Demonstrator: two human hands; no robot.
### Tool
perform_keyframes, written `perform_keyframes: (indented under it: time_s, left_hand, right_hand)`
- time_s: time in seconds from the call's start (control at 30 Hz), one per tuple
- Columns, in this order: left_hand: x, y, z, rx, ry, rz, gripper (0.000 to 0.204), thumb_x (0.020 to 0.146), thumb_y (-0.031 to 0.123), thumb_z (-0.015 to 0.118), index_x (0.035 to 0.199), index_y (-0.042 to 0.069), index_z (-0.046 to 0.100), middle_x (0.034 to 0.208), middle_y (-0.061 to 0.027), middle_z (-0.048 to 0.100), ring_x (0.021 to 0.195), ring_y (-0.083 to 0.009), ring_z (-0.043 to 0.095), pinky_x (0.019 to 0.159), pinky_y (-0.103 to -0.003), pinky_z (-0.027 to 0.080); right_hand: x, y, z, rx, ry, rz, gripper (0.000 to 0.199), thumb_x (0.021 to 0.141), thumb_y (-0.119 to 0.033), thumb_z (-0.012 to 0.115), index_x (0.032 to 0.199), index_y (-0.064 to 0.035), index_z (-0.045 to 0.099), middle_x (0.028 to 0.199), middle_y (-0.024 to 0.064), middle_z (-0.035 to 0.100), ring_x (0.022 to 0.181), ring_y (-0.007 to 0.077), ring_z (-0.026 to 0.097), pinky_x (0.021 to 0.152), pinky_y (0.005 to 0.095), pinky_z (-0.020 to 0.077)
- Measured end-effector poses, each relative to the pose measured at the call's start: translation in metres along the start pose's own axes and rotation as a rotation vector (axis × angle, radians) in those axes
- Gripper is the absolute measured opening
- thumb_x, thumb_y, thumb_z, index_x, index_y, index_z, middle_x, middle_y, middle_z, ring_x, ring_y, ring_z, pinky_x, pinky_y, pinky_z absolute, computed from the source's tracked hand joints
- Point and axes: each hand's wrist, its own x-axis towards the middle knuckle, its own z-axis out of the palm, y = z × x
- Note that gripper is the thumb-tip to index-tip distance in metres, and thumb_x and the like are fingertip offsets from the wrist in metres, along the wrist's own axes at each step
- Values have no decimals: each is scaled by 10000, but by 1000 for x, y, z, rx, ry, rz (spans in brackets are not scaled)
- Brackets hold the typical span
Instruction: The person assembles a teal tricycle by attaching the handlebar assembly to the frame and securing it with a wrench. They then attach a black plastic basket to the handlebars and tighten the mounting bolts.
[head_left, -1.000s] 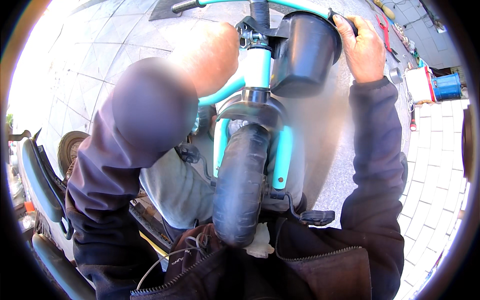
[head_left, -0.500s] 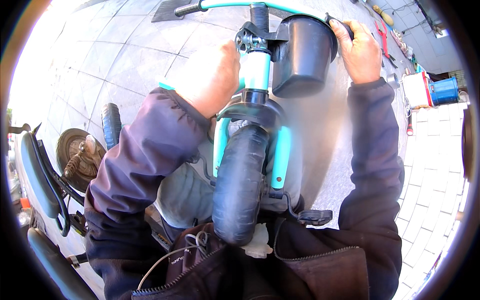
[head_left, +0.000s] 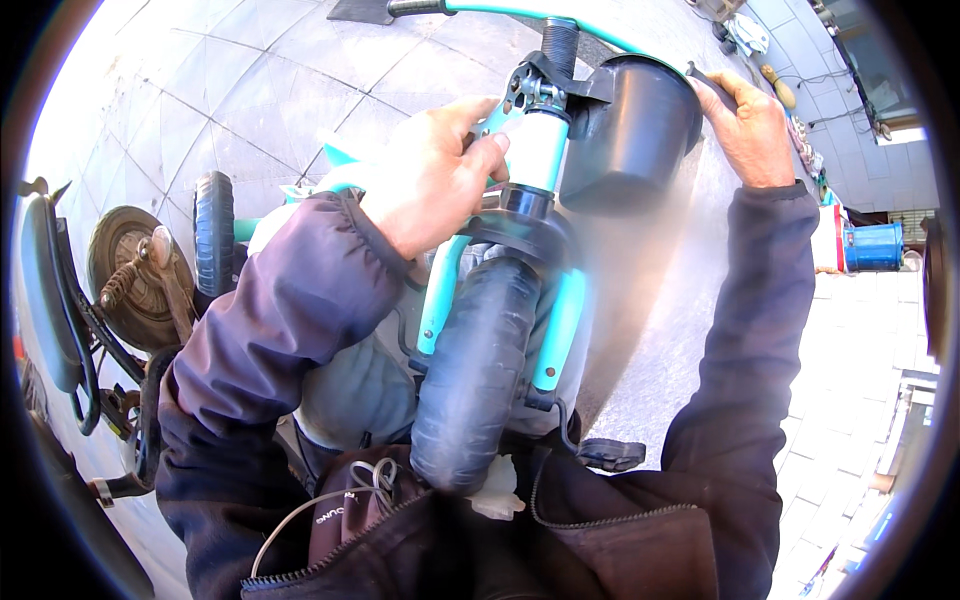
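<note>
A small turquoise bicycle with pedals stands upright, its black front tyre [head_left: 475,370] against my jacket. My left hand [head_left: 435,170] is closed round the turquoise frame [head_left: 540,150] at the head tube, just below the metal stem clamp [head_left: 538,92]; its thumb lies across the front, and the other fingertips are partly hidden. Up at the right end of the handlebar [head_left: 550,12], my right hand [head_left: 752,130] is wrapped round the black grip [head_left: 705,85]. Between the hands, a black plastic basket [head_left: 630,130] hangs from the handlebar area. Below the fork [head_left: 562,330] juts a black pedal [head_left: 612,455].
Close on my left are a cycle seat [head_left: 45,290], a dusty wheel [head_left: 130,270] with a coil spring, and another black wheel [head_left: 213,235]. Tools and a blue container [head_left: 873,247] lie along the right wall. Paving tiles [head_left: 290,100] cover the ground.
The handlebar, basket and right hand sit farther right and lower in the view. My left hand has turned, so its thumb now shows on the head tube. The right hand keeps its hold.
</note>
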Motion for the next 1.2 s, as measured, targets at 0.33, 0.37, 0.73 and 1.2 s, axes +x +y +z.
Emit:
perform_keyframes:
  time_s: [0.33, 0.37, 0.73, 1.2]
  left_hand:
    - [20, 17, -21, 136, -51, 17, 299, 1009, 145, 516, 1171, -81, 626, 663, -22, 614, 509, -54, 471, 467, -224, 385]
    - [21, 17, -22, 143, -52, 20, 292, 1005, 143, 520, 1156, -81, 632, 657, -21, 612, 510, -57, 473, 467, -226, 386]
    - [31, 18, -23, 367, 33, 143, 233, 980, 144, 547, 1004, -56, 665, 598, -46, 587, 506, -107, 492, 515, -285, 429]
    - [34, 6, -15, 443, 78, 333, 220, 983, 117, 534, 935, -56, 661, 577, -69, 581, 504, -147, 528, 546, -312, 462]
  right_hand:
    - [-6, -4, 10, -40, 106, 38, 440, 858, -518, 725, 993, -100, 757, 701, 116, 687, 628, 228, 676, 616, 344, 513]
    - [-6, -4, 11, -46, 120, 30, 449, 854, -523, 727, 990, -96, 758, 700, 117, 687, 629, 228, 679, 616, 344, 514]
    - [-8, -7, 13, -95, 158, 48, 467, 842, -539, 738, 966, -89, 762, 695, 117, 692, 630, 239, 690, 610, 345, 518]
    - [-10, -7, 15, -162, 181, 16, 491, 858, -559, 704, 962, -82, 759, 702, 149, 691, 655, 313, 698, 612, 392, 523]
